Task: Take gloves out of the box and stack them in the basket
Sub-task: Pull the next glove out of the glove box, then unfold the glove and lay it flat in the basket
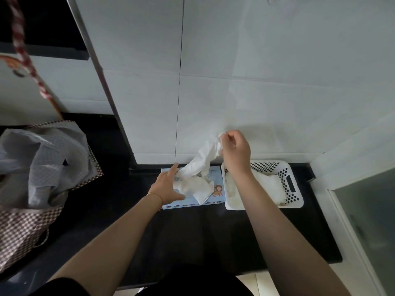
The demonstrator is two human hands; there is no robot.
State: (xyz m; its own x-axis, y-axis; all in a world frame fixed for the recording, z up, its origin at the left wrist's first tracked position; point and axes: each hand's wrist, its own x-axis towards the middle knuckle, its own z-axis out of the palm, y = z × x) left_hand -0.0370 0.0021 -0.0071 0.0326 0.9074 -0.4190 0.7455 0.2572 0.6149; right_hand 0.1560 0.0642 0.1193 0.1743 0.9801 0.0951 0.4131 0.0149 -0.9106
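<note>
Right hand (234,149): glove (201,161) pinched, lifted above box (215,190)
Left hand (167,185): fingers straight, box held down; pull best kept straight, then to basket (296,198)

Black countertop (192,231) running along the white tiled wall. At its back edge sits the light-blue glove box (215,189), and touching its right side, the white perforated basket (292,184) toward the right end. Over at the left end, a checkered bag (23,227).
</note>
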